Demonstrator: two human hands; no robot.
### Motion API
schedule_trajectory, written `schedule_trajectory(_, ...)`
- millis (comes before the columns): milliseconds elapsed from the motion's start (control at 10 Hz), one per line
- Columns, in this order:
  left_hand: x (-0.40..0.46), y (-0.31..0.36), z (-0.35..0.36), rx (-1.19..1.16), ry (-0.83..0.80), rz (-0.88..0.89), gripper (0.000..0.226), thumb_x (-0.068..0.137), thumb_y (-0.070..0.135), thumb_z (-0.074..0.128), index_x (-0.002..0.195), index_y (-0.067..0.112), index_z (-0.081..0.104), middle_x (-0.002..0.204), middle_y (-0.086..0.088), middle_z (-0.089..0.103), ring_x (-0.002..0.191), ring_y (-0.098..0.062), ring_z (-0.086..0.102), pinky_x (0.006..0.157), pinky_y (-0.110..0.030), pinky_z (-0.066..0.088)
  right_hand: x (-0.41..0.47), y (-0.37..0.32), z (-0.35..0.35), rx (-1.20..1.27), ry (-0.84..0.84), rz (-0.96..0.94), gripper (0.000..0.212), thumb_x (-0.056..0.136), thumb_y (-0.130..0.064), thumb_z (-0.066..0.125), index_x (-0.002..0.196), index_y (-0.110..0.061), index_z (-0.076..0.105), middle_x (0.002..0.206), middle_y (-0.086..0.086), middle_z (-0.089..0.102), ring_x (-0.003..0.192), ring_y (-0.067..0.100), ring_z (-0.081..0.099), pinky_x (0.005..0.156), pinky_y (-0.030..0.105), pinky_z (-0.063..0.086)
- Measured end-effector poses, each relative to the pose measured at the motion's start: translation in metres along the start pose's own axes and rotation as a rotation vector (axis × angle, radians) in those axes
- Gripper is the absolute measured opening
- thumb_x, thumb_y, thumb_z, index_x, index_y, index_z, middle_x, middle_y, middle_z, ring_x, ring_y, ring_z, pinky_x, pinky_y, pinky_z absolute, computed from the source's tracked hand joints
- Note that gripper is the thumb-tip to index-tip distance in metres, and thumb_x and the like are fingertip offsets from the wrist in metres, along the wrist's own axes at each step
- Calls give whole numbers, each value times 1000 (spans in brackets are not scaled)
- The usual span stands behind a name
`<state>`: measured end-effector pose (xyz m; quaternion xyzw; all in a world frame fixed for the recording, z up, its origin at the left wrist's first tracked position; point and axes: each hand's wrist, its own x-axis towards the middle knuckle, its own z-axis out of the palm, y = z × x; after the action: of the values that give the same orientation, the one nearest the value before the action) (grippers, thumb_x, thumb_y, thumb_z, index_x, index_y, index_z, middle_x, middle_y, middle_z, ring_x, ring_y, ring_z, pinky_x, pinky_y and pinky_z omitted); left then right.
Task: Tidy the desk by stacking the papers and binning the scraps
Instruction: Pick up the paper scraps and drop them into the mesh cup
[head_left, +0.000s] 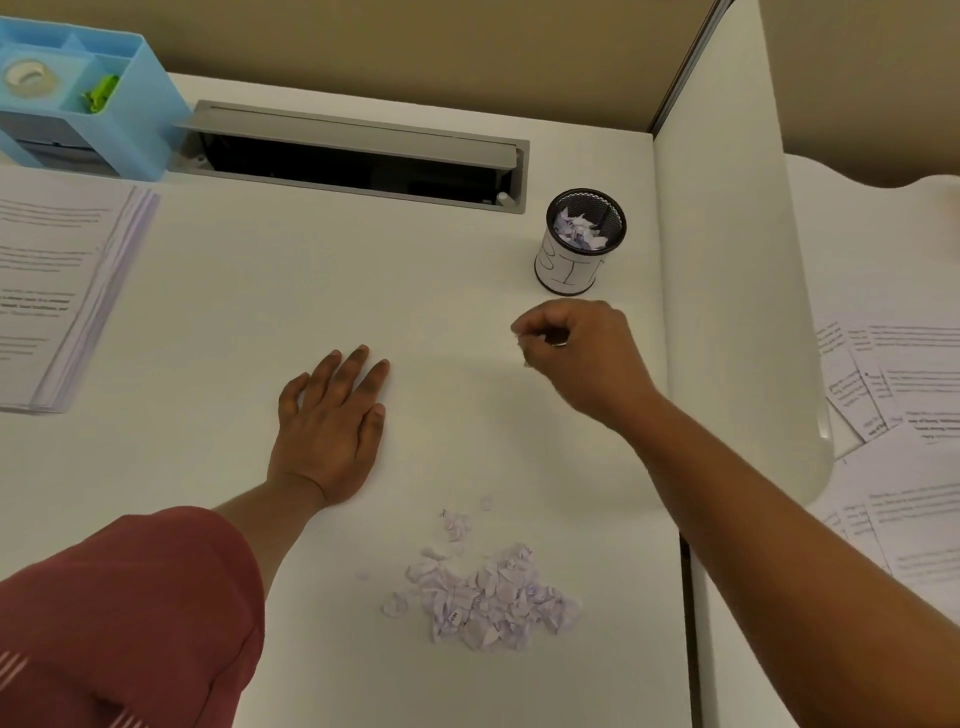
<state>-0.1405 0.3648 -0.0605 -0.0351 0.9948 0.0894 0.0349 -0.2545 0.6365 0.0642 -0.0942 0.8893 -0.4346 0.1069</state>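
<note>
Resting flat with fingers spread, the left hand (332, 431) presses the smooth desk (260, 291); the right hand (576, 348), curled, pinches crumpled scraps (524, 340) near the mesh cup (582, 244).

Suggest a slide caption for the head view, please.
Right hand carries scraps toward the mesh cup; left hand rests flat.

The person's left arm wears a loose sleeve (119, 613) of dusty red cloth that ends just short of the forearm, with soft folds across it. Near the sleeve's lower edge, at the bottom left of the view, run a few thin pale stripes set slantwise. Below the sleeve the forearm and left hand (327, 421) are bare. The right arm is bare along its whole visible length, and the right hand (576, 353) has a small shiny ring-like band (558, 342) on one finger.
</note>
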Motion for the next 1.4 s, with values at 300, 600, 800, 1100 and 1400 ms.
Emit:
schedule_trajectory(300,0,-1,1,22,-15,-4,57,102,43,20,158,34,29,167,6,22,155,-21,16,121,-47,14,91,-10,-48,-9,367,-2,19,87,-7,64,92,-19,78,87,-11,70,79,1,65,79,21,57)
schedule_trajectory(600,0,-1,0,24,-19,-12,57,103,44,20,158,35,27,167,8,20,155,-19,14,121,-45,12,129,7,-52,-244,312,37,25,90,-1,56,97,-9,78,106,6,75,96,17,67,83,22,49)
schedule_trajectory(800,0,0,1,30,-12,-11,57,102,44,21,158,35,28,167,8,21,155,-19,15,121,-46,13,123,9,-54,-306,354,-7,31,83,7,51,90,-11,76,98,5,75,91,20,69,74,17,49)
schedule_trajectory(1100,1,0,-1,22,-27,-13,58,102,45,19,158,35,28,167,7,21,155,-20,16,121,-46,14,43,8,-11,-185,212,-155,15,83,-6,66,87,-17,76,85,-1,75,75,16,67,78,28,55)
schedule_trajectory(1400,1,1,-1,17,-15,-6,58,102,44,20,157,33,30,166,6,23,154,-20,18,119,-46,15,-68,27,36,-540,-700,-86,42,96,-26,61,137,-21,56,134,0,55,120,21,55,99,35,46)
